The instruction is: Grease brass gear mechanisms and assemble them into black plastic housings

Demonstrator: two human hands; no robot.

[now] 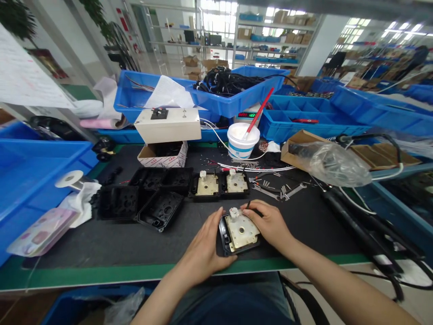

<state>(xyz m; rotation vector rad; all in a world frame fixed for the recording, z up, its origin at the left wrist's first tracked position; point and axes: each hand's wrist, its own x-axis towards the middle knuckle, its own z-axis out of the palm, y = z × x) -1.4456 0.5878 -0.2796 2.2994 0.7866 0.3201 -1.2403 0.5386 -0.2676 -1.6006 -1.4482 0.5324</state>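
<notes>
In front of me on the dark mat lies a black plastic housing, slightly turned, with a cream mounting plate inside it. A small white round part stands up at the plate's far edge. My left hand is closed around the housing's left side, thumb along the near edge. At the far right corner my right hand has its fingers pinched on a small dark piece that is mostly hidden by them. Just beyond stand two similar housings with cream plates, a left one and a right one.
Several bare black housings lie to the left. Wrenches and small metal pins lie at the right behind my hands. A white tub with a red-handled brush, a cream box and blue bins line the back.
</notes>
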